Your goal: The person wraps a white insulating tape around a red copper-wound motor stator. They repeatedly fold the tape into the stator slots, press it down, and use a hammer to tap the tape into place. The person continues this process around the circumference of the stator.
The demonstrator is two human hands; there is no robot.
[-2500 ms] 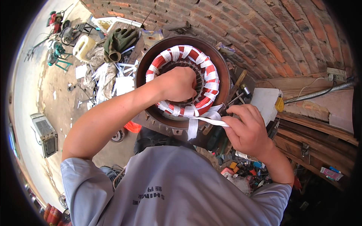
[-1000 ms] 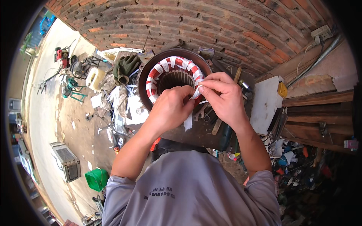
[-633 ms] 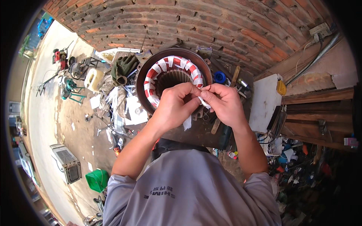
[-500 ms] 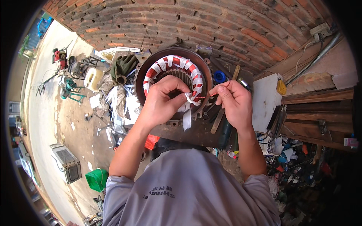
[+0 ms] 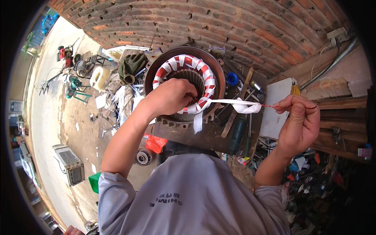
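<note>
A motor stator (image 5: pixel 220 70) stands on the bench in front of me, its ring of red windings (image 5: pixel 210 80) bound with white tape. My left hand (image 5: pixel 170 97) reaches into the ring's lower left, fingers curled by the inner edge; what they pinch is hidden. Out to the right, my right hand (image 5: pixel 300 119) is closed on a twisted red wire (image 5: pixel 269 105). From that wire a white cloth tape (image 5: pixel 224 101) runs taut to the ring's lower right, with a bunched part (image 5: pixel 246 108) hanging near the wire. A loose tape tail (image 5: pixel 198 122) hangs below the ring.
Right of the stator lie a flat wooden stick (image 5: pixel 229 125), a blue cap (image 5: pixel 232 78) and a dark-handled screwdriver (image 5: pixel 236 135). Green gloves (image 5: pixel 133 65) rest at the left. A brick wall (image 5: pixel 203 27) rises behind, and a white panel (image 5: pixel 274 113) stands at the right.
My right hand has moved far right with the red wire, drawing the white tape out straight from the ring. My left hand has let the tape go and dipped into the ring's inside.
</note>
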